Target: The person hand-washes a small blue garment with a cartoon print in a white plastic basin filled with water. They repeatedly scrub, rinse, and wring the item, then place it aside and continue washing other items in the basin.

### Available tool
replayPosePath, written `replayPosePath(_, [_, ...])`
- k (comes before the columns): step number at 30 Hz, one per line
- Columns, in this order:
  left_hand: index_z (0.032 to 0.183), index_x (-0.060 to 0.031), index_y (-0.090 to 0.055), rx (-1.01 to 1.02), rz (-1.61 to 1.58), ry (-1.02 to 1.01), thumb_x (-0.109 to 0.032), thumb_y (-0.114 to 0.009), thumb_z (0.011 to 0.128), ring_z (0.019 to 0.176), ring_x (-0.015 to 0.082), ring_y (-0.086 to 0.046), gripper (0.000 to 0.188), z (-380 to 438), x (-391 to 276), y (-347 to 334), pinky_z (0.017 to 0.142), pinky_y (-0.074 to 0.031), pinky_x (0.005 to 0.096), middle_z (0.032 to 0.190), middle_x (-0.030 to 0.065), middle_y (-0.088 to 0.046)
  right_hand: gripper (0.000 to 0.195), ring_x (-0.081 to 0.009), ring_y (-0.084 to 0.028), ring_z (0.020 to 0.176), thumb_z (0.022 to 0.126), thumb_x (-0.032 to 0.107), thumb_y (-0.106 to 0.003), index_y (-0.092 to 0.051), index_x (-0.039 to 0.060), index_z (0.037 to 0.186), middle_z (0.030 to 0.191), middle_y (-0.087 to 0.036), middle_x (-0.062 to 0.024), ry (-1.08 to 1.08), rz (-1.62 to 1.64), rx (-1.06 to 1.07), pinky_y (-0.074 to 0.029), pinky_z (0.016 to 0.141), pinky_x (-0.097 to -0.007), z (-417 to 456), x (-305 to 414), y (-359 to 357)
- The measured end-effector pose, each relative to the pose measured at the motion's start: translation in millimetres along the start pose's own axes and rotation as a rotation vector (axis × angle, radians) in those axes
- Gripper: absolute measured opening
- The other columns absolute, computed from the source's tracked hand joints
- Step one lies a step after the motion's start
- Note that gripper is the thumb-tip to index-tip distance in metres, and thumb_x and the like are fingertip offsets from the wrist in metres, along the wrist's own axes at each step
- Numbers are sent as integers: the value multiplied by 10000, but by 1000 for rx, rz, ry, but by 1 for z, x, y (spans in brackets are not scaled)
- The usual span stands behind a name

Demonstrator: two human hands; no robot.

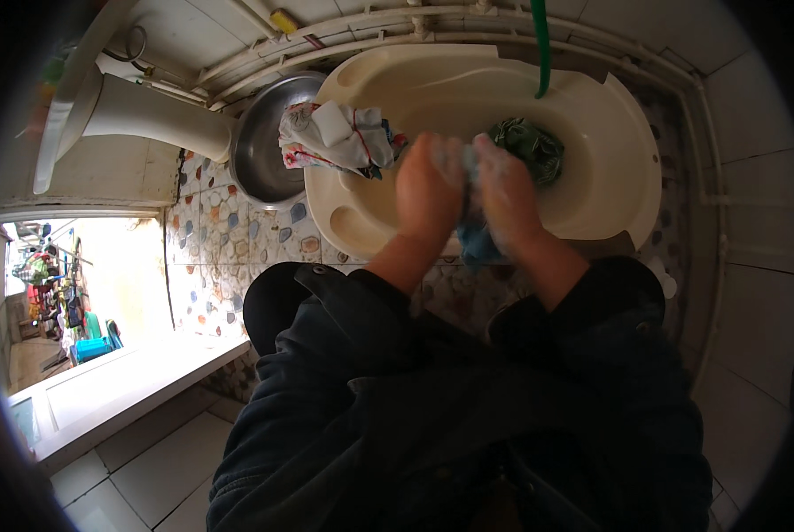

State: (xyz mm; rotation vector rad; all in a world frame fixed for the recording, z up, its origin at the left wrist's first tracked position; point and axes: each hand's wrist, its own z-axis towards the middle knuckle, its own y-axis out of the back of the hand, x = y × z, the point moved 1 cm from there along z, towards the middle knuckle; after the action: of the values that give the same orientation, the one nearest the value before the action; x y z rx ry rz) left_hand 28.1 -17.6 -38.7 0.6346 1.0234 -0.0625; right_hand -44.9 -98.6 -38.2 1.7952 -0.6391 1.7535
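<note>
My left hand (430, 183) and my right hand (506, 189) are close together over the near side of a cream plastic tub (626, 199). Both are wet with suds and blurred, and both grip a soapy blue cloth (480, 245) whose lower end hangs between my wrists. A dark green patterned cloth (533, 149) lies in cloudy water just beyond my right hand. On the tub's left end rests a folded white printed cloth (370, 136), with a white bar of soap (331, 124) on top.
A steel basin (264, 143) stands left of the tub, beside a sink pedestal (158, 114). A green hose (542, 53) hangs over the tub's far side. White pipes (344, 50) run along the wall. An open door (131, 392) stands at the lower left.
</note>
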Motion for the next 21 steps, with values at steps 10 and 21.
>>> replayPosePath(10, [787, -45, -543, 223, 255, -236, -86, -577, 809, 707, 333, -575, 58, -36, -39, -8, 604, -446, 394, 770, 137, -570, 374, -142, -467, 582, 949, 294, -458, -554, -4, 746, 646, -518, -18, -301, 12, 64, -395, 569, -310, 10, -36, 18])
replayPosePath(21, [913, -15, -543, 202, 137, -17, -120, -550, 839, 755, 293, -590, 129, -31, -20, 6, 675, -448, 359, 801, 153, -582, 383, -332, -523, 607, 941, 290, -406, -540, 5, 723, 668, -542, -186, 143, -215, 8, -399, 589, -403, 9, -26, -7])
